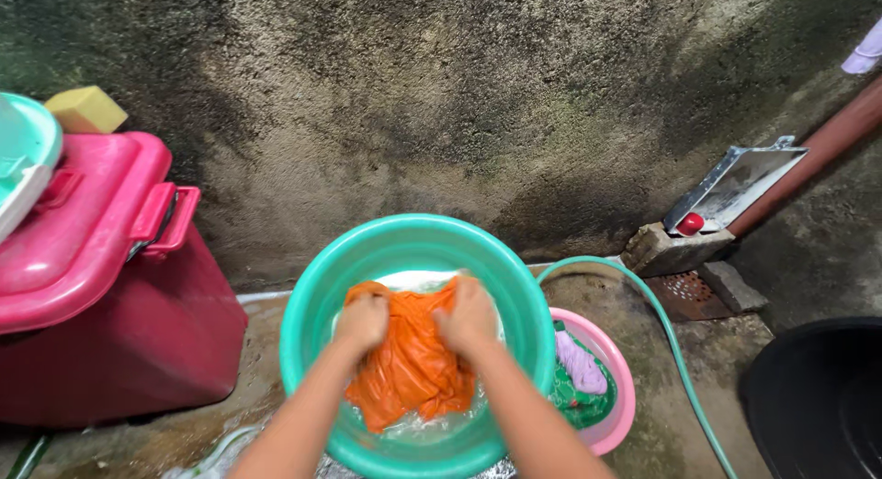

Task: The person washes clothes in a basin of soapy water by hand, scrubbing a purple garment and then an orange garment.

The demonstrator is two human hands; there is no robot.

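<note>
Head view: looking down at both hands in a wash basin.
Left hand (361,321): fist closed on orange cloth (411,364), gripping a bunch of it.
Right hand (469,315): also closed on same cloth, just beside left; the two bunches pressed together.
Cloth: soaked, half out of water, lower part hanging in teal basin (308,304) under hands.
Progress: judged mid-wash; cloth wet through, not wrung, not set aside.
Left to do: likely pink basin (617,364) to right of hands, w/ purple + green pieces inside.
Nearby: green hose (663,323) right of hands; red lidded bin (110,304) to left.
</note>
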